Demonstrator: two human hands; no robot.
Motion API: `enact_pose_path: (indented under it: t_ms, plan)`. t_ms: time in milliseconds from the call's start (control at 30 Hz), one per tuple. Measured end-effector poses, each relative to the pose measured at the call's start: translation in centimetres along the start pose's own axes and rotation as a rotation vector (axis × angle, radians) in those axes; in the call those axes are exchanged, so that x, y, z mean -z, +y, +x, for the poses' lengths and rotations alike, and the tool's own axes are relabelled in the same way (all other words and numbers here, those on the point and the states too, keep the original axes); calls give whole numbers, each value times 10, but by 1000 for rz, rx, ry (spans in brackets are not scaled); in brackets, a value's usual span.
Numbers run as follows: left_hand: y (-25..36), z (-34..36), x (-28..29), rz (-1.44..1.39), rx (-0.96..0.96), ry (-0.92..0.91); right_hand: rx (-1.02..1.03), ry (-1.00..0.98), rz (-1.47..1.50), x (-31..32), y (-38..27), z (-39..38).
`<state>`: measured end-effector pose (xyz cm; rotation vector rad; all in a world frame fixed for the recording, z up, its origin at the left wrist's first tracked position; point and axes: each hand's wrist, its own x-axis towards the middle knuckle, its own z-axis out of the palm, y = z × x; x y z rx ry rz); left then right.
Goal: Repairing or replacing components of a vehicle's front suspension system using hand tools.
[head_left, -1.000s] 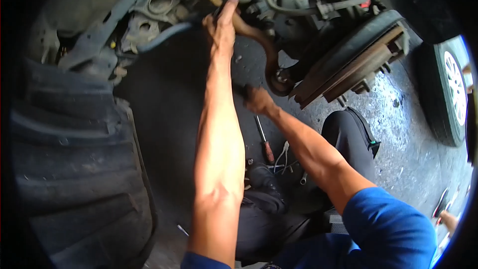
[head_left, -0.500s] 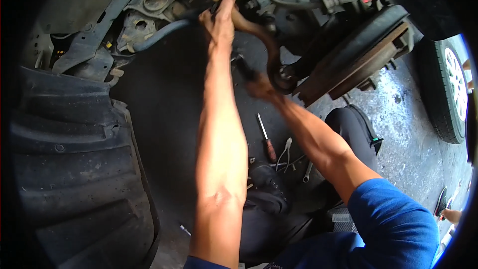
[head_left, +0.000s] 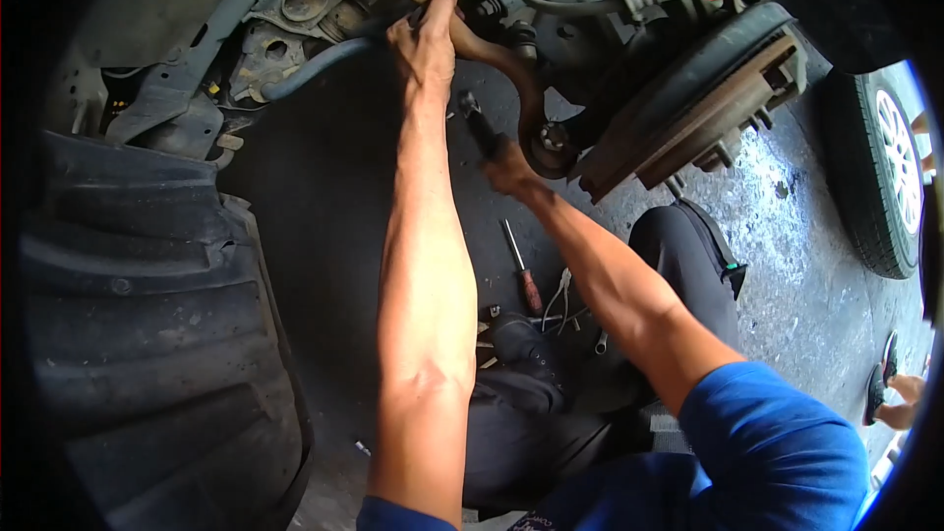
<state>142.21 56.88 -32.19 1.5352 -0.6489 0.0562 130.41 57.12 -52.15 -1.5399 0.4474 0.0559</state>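
Under the raised car, my left hand [head_left: 426, 44] reaches up and is closed around the inner end of a curved, rusty suspension arm [head_left: 529, 88]. My fingertips are partly hidden there. Lower and to the right, my right hand [head_left: 509, 167] grips a thick black-handled tool [head_left: 479, 123] with a small metal head pointing up and to the left. Its exact kind is hard to make out. The head is apart from the suspension arm. Just right of this hand, the arm's outer end holds a round joint with a nut [head_left: 553, 136], beside the rusty brake disc [head_left: 678, 133].
On the dark floor lie a screwdriver [head_left: 523, 270], pliers [head_left: 560, 297] and a wrench [head_left: 602, 341]. A black plastic liner [head_left: 157, 285] hangs at the left. A wheel [head_left: 880, 172] stands at the right, and another person's feet [head_left: 890, 403] show at the right edge.
My right hand and the black-handled tool have shifted slightly up and left and look less blurred. My left hand keeps its hold. The view has shifted a little.
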Motion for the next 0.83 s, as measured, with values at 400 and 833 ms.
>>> enact_pose_path:
  t_ms: [400, 833]
  plan:
    - [33, 0, -27, 286, 45, -79, 272, 73, -591, 1, 6, 30]
    - [79, -10, 47, 39, 465, -401, -182, -222, -852, 35, 7, -87]
